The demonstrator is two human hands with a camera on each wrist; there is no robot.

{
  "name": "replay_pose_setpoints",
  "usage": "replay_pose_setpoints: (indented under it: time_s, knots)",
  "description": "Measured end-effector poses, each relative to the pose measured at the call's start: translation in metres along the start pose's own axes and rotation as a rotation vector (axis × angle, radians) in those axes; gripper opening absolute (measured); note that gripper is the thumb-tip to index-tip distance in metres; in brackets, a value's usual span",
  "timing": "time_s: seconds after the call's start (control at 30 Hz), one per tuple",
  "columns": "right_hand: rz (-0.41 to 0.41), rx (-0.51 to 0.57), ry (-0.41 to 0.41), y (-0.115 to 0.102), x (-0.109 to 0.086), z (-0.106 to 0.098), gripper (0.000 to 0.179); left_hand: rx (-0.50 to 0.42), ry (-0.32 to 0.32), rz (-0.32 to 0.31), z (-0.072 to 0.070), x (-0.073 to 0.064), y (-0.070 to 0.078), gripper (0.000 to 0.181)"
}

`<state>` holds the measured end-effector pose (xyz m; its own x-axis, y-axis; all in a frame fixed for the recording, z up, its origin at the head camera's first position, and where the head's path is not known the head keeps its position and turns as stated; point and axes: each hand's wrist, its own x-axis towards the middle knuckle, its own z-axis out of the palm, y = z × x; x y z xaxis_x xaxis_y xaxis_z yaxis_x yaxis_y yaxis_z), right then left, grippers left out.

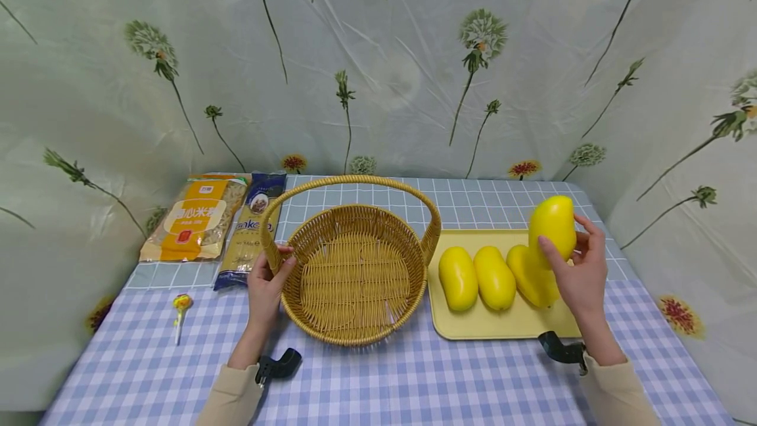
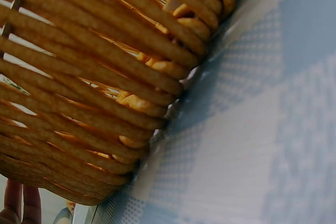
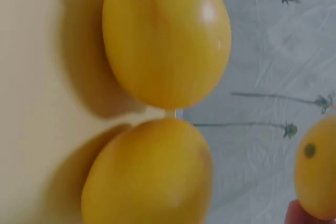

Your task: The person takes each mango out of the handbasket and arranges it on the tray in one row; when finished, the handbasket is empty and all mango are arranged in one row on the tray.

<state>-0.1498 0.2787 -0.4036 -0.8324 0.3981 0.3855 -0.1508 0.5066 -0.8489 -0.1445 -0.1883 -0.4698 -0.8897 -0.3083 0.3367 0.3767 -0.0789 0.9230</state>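
A round wicker basket (image 1: 355, 281) with a tall arched handle stands mid-table with nothing inside. My left hand (image 1: 266, 291) grips its left side where the handle meets the rim; the left wrist view shows the woven wall (image 2: 94, 51) close up and two fingertips (image 2: 30, 203) below it. My right hand (image 1: 582, 275) holds a yellow mango (image 1: 552, 225) raised above the right end of a pale yellow tray (image 1: 449, 329). Three more mangoes lie on that tray: one at left (image 1: 458, 279), one in the middle (image 1: 495, 279), one at right (image 1: 529, 278), partly behind the held mango.
Left of the basket lie an orange-and-clear snack bag (image 1: 192, 219) and a blue-ended pasta packet (image 1: 245, 232). A lollipop (image 1: 181, 307) rests nearer the front left. The table wears a checked cloth (image 1: 378, 386), and a dandelion-print curtain (image 1: 402, 84) hangs behind.
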Motion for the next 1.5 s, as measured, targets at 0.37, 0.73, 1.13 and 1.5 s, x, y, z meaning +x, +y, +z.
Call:
replay_pose_setpoints:
  time_s: [0.37, 0.73, 1.13, 1.5]
  knots:
    - [0.034, -0.094, 0.011, 0.016, 0.009, -0.014, 0.062, -0.009, 0.0, 0.011, 0.0, 0.0, 0.0, 0.022]
    - [0.065, -0.189, -0.033, 0.031, 0.01, -0.022, 0.062, 0.0, 0.001, -0.007, 0.0, 0.0, -0.002, 0.026]
    - [0.099, -0.28, -0.138, 0.046, 0.015, -0.025, 0.064, 0.004, 0.006, -0.017, -0.001, 0.0, -0.002, 0.025]
    - [0.166, -0.324, -0.214, 0.049, 0.014, -0.027, 0.068, 0.012, 0.001, -0.019, -0.002, 0.0, -0.003, 0.026]
